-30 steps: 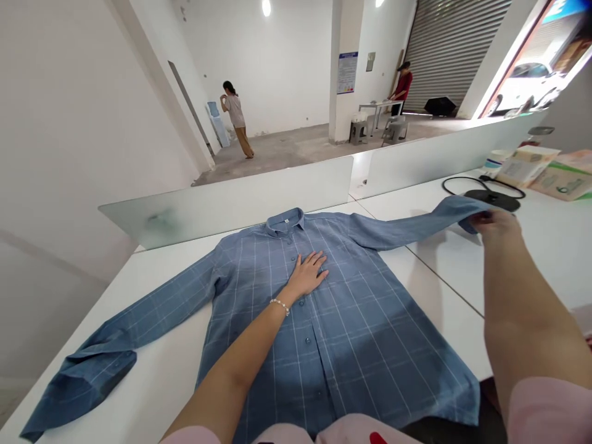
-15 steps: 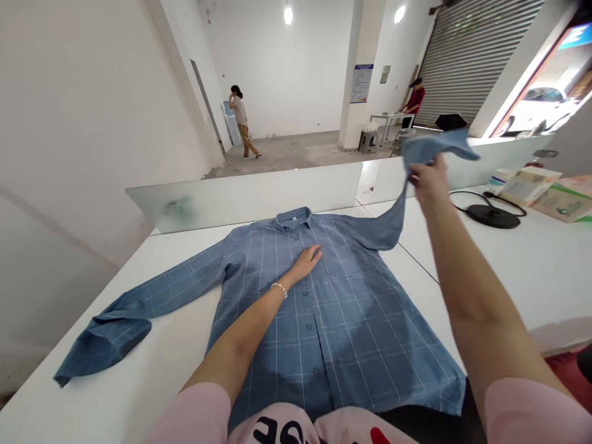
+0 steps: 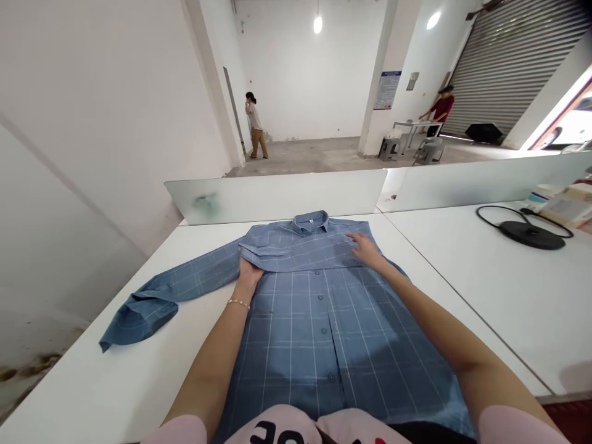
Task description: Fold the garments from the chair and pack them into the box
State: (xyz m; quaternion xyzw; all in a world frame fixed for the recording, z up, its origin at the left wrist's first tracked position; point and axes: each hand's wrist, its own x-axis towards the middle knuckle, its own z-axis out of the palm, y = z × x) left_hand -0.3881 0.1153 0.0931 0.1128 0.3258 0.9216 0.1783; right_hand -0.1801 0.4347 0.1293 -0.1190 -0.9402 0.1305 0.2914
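A blue checked shirt (image 3: 319, 333) lies face up and buttoned on the white table (image 3: 485, 296), collar away from me. Its right sleeve is folded across the chest, the cuff ending near the left shoulder. My left hand (image 3: 248, 271) is at that cuff, its fingers tucked under the cloth and hidden. My right hand (image 3: 367, 249) rests flat and open on the folded sleeve by the right shoulder. The shirt's other sleeve (image 3: 157, 302) stretches out to the left with its cuff crumpled.
A frosted divider panel (image 3: 277, 196) stands along the table's far edge. A black round base with a cable loop (image 3: 527, 233) and some packets (image 3: 562, 208) sit at the right. Two people stand far off in the room, one by the wall (image 3: 254, 123), one at a table (image 3: 439, 110).
My right hand carried the right sleeve from the table up and across the chest, laid it down and let go. My left hand moved from the chest to the sleeve's cuff.
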